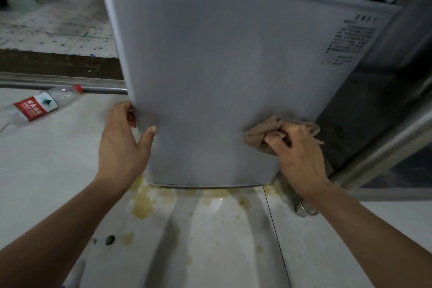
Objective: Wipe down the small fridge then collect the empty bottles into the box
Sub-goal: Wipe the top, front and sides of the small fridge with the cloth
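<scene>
The small grey fridge (217, 65) stands on the floor in front of me, its door face filling the middle of the view. My left hand (124, 142) grips the door's lower left edge, fingers curled round the side and thumb pressed on the front. My right hand (301, 156) holds a crumpled beige cloth (259, 134) against the door's lower right part. An empty clear plastic bottle (39, 106) with a red label and red cap lies on its side on the floor, left of the fridge.
Yellowish stains (145, 203) mark the pale floor tiles just below the fridge. A metal threshold rail (58, 81) runs behind the bottle. A dark panel and metal frame (364, 124) stand close on the fridge's right. A small metal object (306, 209) lies under my right wrist.
</scene>
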